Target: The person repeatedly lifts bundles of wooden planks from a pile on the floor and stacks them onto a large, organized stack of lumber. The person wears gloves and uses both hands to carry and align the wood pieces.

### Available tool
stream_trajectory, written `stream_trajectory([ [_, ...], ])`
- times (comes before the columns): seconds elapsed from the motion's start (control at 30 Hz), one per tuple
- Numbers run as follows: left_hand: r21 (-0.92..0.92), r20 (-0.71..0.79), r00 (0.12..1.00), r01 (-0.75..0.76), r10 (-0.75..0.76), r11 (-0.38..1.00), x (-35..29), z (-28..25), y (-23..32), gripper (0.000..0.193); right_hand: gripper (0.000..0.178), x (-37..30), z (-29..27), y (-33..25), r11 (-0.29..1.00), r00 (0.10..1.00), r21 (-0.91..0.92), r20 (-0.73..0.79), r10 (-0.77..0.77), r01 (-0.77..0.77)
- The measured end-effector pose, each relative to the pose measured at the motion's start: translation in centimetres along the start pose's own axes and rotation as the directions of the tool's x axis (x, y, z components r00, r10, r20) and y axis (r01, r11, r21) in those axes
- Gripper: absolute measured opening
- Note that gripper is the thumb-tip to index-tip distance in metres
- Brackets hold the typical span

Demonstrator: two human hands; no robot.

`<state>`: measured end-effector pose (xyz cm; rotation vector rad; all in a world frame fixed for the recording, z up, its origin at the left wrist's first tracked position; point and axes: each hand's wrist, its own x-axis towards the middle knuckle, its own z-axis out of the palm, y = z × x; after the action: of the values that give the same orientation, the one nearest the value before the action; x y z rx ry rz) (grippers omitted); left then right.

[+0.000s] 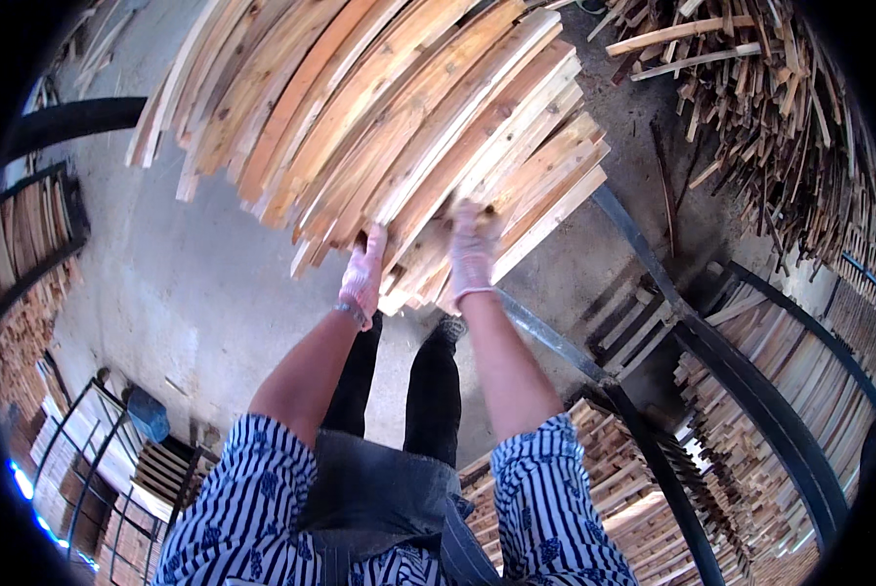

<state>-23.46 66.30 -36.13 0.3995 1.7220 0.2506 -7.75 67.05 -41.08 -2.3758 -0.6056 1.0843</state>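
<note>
A broad stack of long wooden strips (399, 107), pale to reddish brown, fills the upper middle, its near ends uneven. Both my hands wear light knitted gloves. At the near ends, my left hand (363, 276) is closed on the end of a wooden strip, thumb along its side; the other fingers are partly hidden. My right hand (471, 259) reaches over the strips a little to the right. Motion blurs its fingers, so their grip is unclear. A metal rail (545, 327) runs beside the stack's right end.
A loose heap of thin wood offcuts (750, 117) lies at the far right. Racks with stacked strips (780, 361) stand on the right behind dark metal bars (750, 410). Another loaded rack (32, 234) is at left, above a blue container (148, 415). Concrete floor (193, 293) shows between.
</note>
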Motion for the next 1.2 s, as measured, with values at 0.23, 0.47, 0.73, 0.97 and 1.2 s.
stream_trajectory([
  [0.23, -0.243, 0.164, 0.964, -0.168, 0.211, 0.956, 0.8, 4.7, -10.3, 0.083, 0.115, -1.4, -3.4, -1.9, 0.961, 0.978, 0.249, 0.198, 0.069, -0.119],
  [0.47, -0.429, 0.519, 0.821, 0.012, 0.235, 0.903, -3.9, 7.2, -5.5, 0.047, 0.096, 4.9, -18.0, 2.5, 0.652, 0.680, 0.501, 0.732, 0.031, -0.569],
  [0.73, 0.452, 0.171, 0.930, -0.367, 0.325, 0.813, 2.9, 13.3, 3.0, 0.116, 0.092, 4.9, -8.6, 3.2, 0.917, 0.854, 0.396, 0.492, -0.170, -0.045],
  [0.97, 0.004, 0.480, 0.855, -0.224, 0.195, 0.975, 1.9, 9.7, 7.5, 0.096, 0.092, 4.2, -8.6, 4.3, 0.805, 0.851, 0.577, 0.485, -0.202, -0.138],
  [1.2, 0.098, 0.395, 0.905, -0.211, 0.156, 0.973, 1.1, 9.8, 6.7, 0.097, 0.076, 2.6, -10.7, 2.0, 0.545, 0.739, 0.649, 0.669, -0.075, -0.532],
])
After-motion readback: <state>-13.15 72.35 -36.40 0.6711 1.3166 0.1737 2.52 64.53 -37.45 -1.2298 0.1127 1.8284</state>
